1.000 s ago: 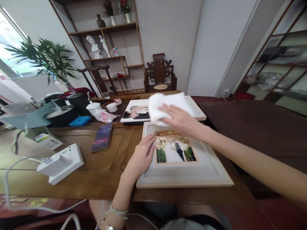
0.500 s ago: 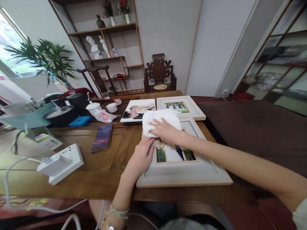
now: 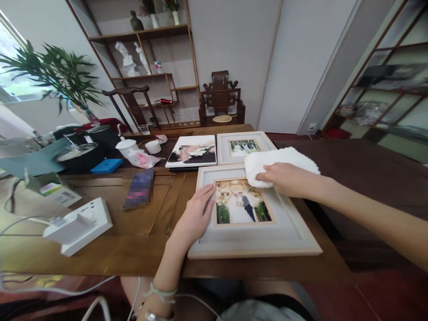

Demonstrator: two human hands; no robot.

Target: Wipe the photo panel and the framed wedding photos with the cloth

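Observation:
A light wooden picture frame [image 3: 247,243] lies flat near the table's front edge, with a wedding photo [image 3: 243,206] set in its wide pale mat. My left hand [image 3: 199,208] rests on the frame's left side, fingers stretched out beside the photo. Over the frame's upper right corner, my right hand [image 3: 284,177] grips a fluffy white towel [image 3: 284,158]. Part of the towel hangs past the frame's right side. Directly behind lies a second picture frame [image 3: 223,147] with a smaller photo, its right part hidden by the towel.
A photo panel [image 3: 192,151] lies left of the rear frame. Farther left are a blurred dark packet [image 3: 138,189], a white power strip [image 3: 88,225], a blue box [image 3: 106,166], a white teapot [image 3: 127,146] and a black pot [image 3: 80,154]. A dark brown surface [image 3: 361,174] stretches to the right.
My right hand has swept the towel rightward from the frame's upper left to its upper right, uncovering the photo. My left hand has stayed at the frame's left side.

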